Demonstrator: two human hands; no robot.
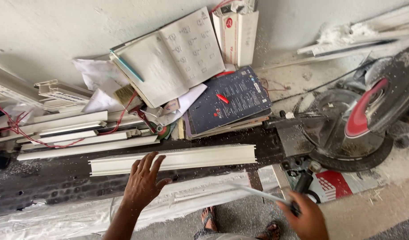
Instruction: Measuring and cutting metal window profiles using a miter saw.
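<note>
1. The white plastic profile (173, 159), a long ribbed channel section, lies flat along the dark worktop (48, 182), its right end near the miter saw (346, 129).
2. The left hand (144, 184) hovers over the profile's near edge, fingers spread apart and holding nothing; whether the fingertips touch it is hard to tell from this angle.
3. The right hand (306, 218) has its grip closed on a thin white strip (257, 193) that slants up to the left, beside a dark knob at the saw's base.
4. To do this well, I judge the palm should press the profile flat and square against the back edge, with the fingers kept well away from the blade side.
5. Fine white sawdust speckles the worktop and the forearm.
6. Behind the profile lie more white offcuts (80, 138), a red wire (17, 129), an open catalogue (173, 55), a dark booklet (231, 100) and a brush (124, 95).
</note>
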